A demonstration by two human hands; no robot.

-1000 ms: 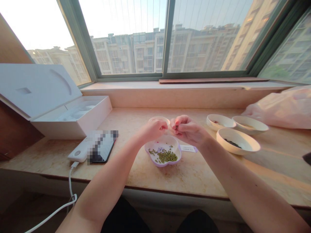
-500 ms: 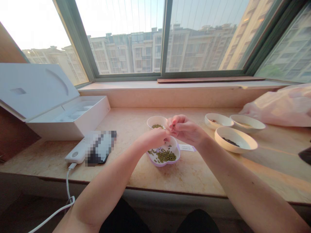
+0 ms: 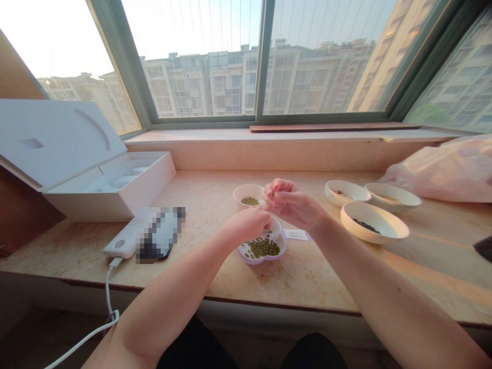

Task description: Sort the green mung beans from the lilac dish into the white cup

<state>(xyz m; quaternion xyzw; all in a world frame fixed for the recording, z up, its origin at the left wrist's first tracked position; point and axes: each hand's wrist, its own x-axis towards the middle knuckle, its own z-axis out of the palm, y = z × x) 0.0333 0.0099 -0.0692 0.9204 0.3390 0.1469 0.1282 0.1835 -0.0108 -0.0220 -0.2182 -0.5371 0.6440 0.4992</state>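
Note:
My left hand (image 3: 253,224) reaches over a white, purple-rimmed dish (image 3: 257,261) with curved sides. Its fingers are bent down and pressed together; what they hold, if anything, is hidden. Green mung beans (image 3: 265,247) lie loose in the dish. Just above and to the right, my right hand (image 3: 291,203) is closed in a pinch, thumb against fingertips. A tiny dark thing shows there, too small to name. Behind the hands stands a round white bowl (image 3: 240,193) holding more green beans, its right side close to my right fingers.
Three white bowls (image 3: 400,228) with small dark or brownish contents stand at the right, before a pale plastic bag (image 3: 442,171). At left are an open white box (image 3: 88,205), a white power bank (image 3: 120,245) with cable and a blurred phone (image 3: 165,241). A label (image 3: 296,234) lies beside the dish.
My left hand has shifted slightly right and lower over the dish, covering beans at its left side. My right hand stays almost in place, still pinched.

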